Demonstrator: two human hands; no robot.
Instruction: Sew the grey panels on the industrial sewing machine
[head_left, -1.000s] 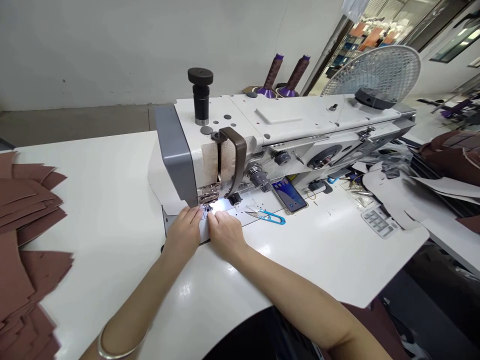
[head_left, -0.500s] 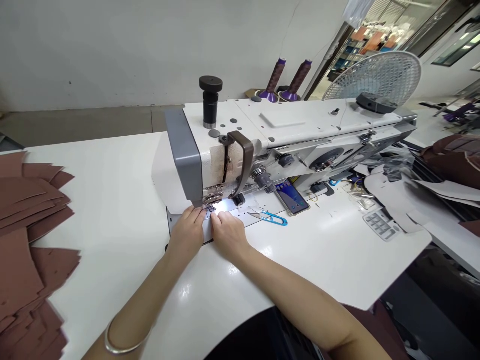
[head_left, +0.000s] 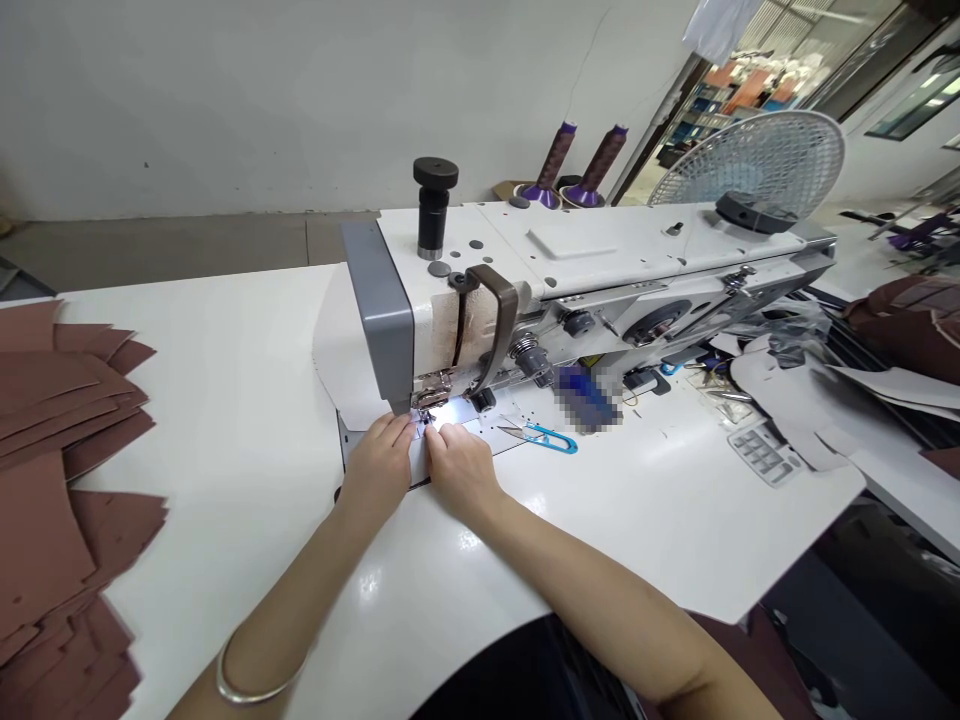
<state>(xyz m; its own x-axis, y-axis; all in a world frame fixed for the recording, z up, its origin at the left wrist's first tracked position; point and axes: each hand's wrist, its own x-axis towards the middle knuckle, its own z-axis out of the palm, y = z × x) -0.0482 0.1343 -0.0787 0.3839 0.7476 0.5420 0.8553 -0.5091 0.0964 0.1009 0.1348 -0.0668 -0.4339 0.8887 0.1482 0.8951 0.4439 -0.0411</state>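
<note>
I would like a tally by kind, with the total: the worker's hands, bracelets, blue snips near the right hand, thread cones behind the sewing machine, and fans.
Left hand and right hand: 2
Bracelet: 1
Blue snips: 1
Thread cones: 2
Fan: 1
Total: 7

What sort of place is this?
Likely a sewing workshop or factory: a white-and-grey metal sewing machine on a white tabletop, two tall brown thread cones with purple bases behind it, and piled flat reddish-brown cut pieces at the left.

The left hand (head_left: 379, 465) partly hides the grey plate (head_left: 419, 473).
</note>
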